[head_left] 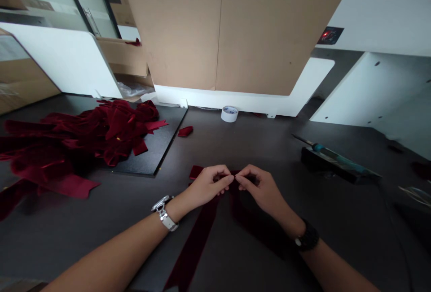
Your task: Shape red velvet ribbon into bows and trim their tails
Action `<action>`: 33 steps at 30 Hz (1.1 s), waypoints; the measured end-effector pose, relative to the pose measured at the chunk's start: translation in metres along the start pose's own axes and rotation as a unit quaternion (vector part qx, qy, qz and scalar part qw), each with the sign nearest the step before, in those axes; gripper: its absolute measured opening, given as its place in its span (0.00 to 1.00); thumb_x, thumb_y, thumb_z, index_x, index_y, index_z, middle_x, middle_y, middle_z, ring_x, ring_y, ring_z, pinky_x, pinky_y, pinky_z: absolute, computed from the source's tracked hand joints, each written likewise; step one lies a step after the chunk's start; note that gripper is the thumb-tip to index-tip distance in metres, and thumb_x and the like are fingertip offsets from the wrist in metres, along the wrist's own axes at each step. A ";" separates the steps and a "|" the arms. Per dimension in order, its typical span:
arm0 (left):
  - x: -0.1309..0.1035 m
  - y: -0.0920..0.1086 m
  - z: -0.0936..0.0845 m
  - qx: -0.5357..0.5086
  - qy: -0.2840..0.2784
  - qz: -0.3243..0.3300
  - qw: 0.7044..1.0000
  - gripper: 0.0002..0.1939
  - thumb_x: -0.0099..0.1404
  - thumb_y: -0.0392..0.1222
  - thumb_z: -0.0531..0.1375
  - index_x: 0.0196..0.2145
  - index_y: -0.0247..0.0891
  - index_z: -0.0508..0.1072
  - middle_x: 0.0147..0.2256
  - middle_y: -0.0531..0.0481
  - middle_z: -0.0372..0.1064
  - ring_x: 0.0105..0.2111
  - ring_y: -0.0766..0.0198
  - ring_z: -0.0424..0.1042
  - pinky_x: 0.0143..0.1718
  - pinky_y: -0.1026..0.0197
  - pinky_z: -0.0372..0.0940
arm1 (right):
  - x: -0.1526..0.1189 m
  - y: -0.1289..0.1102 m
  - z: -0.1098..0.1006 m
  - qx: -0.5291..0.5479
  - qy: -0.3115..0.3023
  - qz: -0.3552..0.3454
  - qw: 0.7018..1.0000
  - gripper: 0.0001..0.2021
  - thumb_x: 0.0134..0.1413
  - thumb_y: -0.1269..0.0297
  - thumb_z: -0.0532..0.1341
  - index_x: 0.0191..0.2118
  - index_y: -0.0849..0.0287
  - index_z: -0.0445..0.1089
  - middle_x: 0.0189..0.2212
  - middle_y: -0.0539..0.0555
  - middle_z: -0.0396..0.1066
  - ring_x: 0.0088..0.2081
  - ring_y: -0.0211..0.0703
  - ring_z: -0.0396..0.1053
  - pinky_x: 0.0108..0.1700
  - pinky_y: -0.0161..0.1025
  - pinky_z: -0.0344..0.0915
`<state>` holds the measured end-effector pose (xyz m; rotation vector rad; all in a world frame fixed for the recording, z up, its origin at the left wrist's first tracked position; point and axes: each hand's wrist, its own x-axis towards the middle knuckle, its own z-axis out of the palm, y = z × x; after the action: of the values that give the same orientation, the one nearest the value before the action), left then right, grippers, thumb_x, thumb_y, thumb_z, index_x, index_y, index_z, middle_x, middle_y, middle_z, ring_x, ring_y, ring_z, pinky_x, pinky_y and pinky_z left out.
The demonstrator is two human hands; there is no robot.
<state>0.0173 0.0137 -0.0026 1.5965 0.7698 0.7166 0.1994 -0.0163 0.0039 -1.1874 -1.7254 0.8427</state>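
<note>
A dark red velvet ribbon bow (196,172) is at the middle of the dark table, mostly covered by my hands. One loop shows past my left hand, and two long tails run down toward the table's front edge. My left hand (211,185) is closed in a pinch at the bow's middle. Almost touching it, thumb tip to thumb tip, my right hand (261,188) pinches at the same spot from the other side. Whether a thin tie is between the fingertips is too small to tell.
Many red velvet bows (111,130) lie heaped at the left, partly on a black board (151,153). A small red scrap (185,131) and a tape roll (229,114) lie farther back. At the right, a soldering-iron-like tool (336,155) rests on a black holder (314,162).
</note>
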 end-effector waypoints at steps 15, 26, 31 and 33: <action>-0.003 0.009 0.000 0.110 0.007 0.021 0.994 0.18 0.67 0.49 0.51 0.25 0.35 0.64 0.20 0.56 0.57 0.22 0.70 0.57 0.25 0.66 0.51 | 0.001 -0.003 -0.001 0.007 0.021 -0.010 1.000 0.09 0.55 0.60 0.60 0.29 0.60 0.70 0.21 0.50 0.69 0.23 0.36 0.67 0.28 0.33 0.63; 0.000 -0.002 -0.003 0.009 -0.063 -0.034 0.997 0.25 0.65 0.62 0.49 0.25 0.36 0.59 0.19 0.58 0.51 0.19 0.72 0.50 0.21 0.66 0.47 | 0.000 -0.003 -0.001 0.002 0.038 -0.013 0.999 0.11 0.55 0.58 0.60 0.28 0.60 0.69 0.20 0.50 0.68 0.23 0.36 0.66 0.27 0.33 0.63; -0.002 -0.001 -0.002 0.073 -0.067 -0.034 0.995 0.27 0.67 0.61 0.45 0.20 0.37 0.56 0.18 0.57 0.49 0.19 0.72 0.49 0.21 0.64 0.46 | 0.000 -0.003 0.000 0.010 0.037 -0.021 0.999 0.10 0.55 0.60 0.60 0.28 0.60 0.69 0.22 0.50 0.69 0.24 0.36 0.68 0.27 0.33 0.63; -0.002 0.000 -0.002 0.075 -0.062 -0.032 0.995 0.27 0.68 0.60 0.44 0.20 0.37 0.55 0.18 0.57 0.49 0.19 0.71 0.48 0.21 0.64 0.47 | 0.000 -0.003 0.001 0.012 0.037 -0.020 0.999 0.09 0.55 0.61 0.60 0.29 0.60 0.70 0.22 0.50 0.69 0.24 0.36 0.68 0.27 0.33 0.63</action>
<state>0.0148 0.0129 -0.0025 1.7258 0.7942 0.5176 0.1978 -0.0175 0.0058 -1.1500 -1.6698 0.7848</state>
